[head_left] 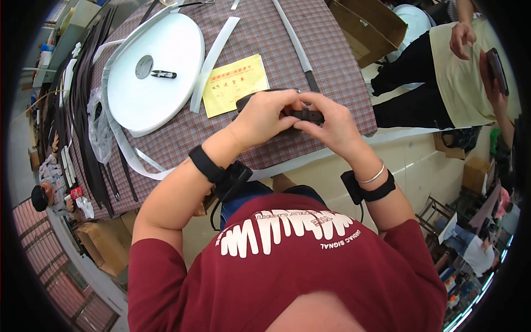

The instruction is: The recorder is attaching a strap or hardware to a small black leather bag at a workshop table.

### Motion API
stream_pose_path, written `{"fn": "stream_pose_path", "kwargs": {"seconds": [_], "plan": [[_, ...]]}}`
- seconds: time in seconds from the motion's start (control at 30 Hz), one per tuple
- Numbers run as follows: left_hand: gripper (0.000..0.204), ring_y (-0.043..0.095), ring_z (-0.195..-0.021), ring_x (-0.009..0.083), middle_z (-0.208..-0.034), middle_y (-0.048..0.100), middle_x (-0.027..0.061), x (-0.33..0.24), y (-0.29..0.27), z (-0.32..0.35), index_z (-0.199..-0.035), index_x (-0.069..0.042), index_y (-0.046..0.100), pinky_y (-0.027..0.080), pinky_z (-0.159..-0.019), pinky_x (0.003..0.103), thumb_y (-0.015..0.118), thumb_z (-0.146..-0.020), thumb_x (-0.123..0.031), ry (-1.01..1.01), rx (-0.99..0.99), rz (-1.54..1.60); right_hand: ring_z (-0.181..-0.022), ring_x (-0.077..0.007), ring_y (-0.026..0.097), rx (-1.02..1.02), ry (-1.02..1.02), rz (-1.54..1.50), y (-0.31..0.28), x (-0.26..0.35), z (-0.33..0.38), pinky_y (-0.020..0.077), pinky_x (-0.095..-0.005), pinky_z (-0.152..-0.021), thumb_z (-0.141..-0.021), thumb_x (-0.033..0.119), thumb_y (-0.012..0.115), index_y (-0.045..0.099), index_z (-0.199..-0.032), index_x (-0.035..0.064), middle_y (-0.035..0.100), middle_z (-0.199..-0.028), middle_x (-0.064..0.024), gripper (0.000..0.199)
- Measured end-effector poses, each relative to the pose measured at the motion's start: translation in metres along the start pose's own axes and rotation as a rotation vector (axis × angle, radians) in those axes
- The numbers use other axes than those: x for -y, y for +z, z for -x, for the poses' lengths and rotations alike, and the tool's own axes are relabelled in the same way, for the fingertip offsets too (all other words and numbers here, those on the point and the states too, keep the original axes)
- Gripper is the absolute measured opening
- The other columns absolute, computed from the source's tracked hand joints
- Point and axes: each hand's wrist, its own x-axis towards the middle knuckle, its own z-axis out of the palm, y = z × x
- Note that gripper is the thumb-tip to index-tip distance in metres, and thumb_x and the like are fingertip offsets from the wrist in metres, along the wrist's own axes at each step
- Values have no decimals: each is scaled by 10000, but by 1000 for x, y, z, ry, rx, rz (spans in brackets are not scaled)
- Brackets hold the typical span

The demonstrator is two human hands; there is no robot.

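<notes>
Near the table's front edge, my left hand [267, 113] and my right hand [332, 120] come together with closed fingers. Between them is a short piece of black strap [307, 115], with what looks like a loop or buckle around it. Fingertips of both hands pinch this strap, and part of it is hidden behind them. Beside my left hand lies a dark object [242, 103], mostly covered by the hand. A long pale strip [293, 36] with a dark end [311, 82] runs from the table's far side down toward my hands.
The checked tablecloth [260, 36] carries a yellow paper pad [235, 86], a large white reel [166, 99] and small thread snips [164, 74] lying on it. Many black straps [91, 105] hang along the left edge. To the right stands another person [464, 72] holding a phone [497, 72], beside a cardboard box [368, 27].
</notes>
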Motion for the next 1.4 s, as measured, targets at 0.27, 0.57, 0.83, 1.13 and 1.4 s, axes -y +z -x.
{"fn": "stream_pose_path", "kwargs": {"seconds": [0.27, 0.57, 0.83, 1.13, 1.4], "plan": [[178, 554, -800, 143, -997, 600, 99, 7, -20, -6, -768, -26, 448, 485, -712, 259, 615, -739, 28, -7, 239, 216, -693, -115, 576, -28, -74, -108, -1, -33, 1, 468, -235, -614, -708, 43, 695, 601, -934, 39, 602, -798, -47, 244], [549, 541, -976, 142, -1125, 554, 95, 8, -17, -13, -1212, -72, 423, 471, -783, 249, 662, -725, 6, -110, 57, 171, -723, -37, 511, 107, 171, -441, -22, -36, -3, 426, -175, -632, -775, -40, 602, 547, -1017, 7, 580, -840, -14, 253], [608, 539, -845, 174, -1045, 576, 72, 13, 10, 1, -1209, -55, 462, 489, -712, 261, 731, -664, -36, 27, -193, -4, -631, -62, 518, 99, 144, -90, -59, -22, 0, 427, -202, -564, -712, 2, 648, 613, -966, 20, 602, -759, -19, 257], [616, 527, -929, 249, -1046, 581, 64, 17, 17, 5, -1206, -106, 502, 434, -840, 341, 757, -645, -131, 108, -235, -167, -557, -121, 524, 245, 151, 104, -81, -12, -9, 435, -237, -530, -700, 27, 651, 618, -918, 21, 597, -695, -78, 221], [247, 520, -841, 232, -863, 570, 22, 12, 27, -4, -867, -137, 638, 456, -749, 326, 737, -656, -218, 31, -275, -280, -590, -63, 505, 280, 290, -33, -75, -12, -17, 428, -210, -537, -730, 27, 645, 586, -926, 2, 586, -708, -25, 207]]}}
